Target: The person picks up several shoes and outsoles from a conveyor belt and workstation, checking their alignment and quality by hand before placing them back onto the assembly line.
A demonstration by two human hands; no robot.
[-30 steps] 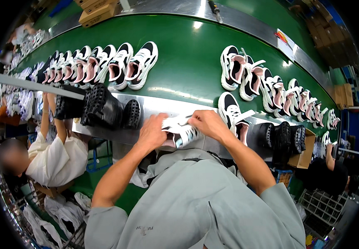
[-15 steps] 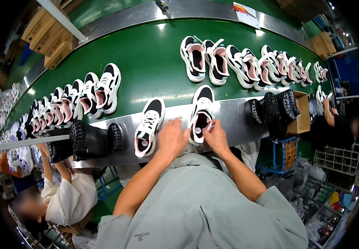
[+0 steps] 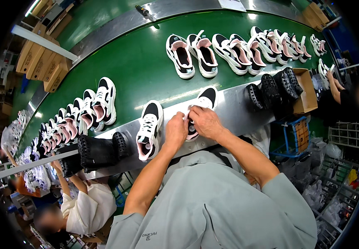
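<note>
One left hand (image 3: 176, 132) and one right hand (image 3: 206, 122) were at work in the middle, with two shoes in front of them: one nearby shoe (image 3: 153, 111) standing free and one handled shoe (image 3: 208, 95) under the fingers. The left row of shoes (image 3: 109, 99) numbered at least six, overlapping too closely for an exact total; the right row of shoes (image 3: 205, 60) also came to six or more. At least three black studded blocks (image 3: 96, 151) stood on the left and three or more black blocks (image 3: 271, 92) on the right. There were one open box (image 3: 305, 90), at least four stacked boxes (image 3: 55, 76), one tool (image 3: 143, 11), one white sheet (image 3: 232, 4) and at least two co-workers (image 3: 89, 207).
</note>
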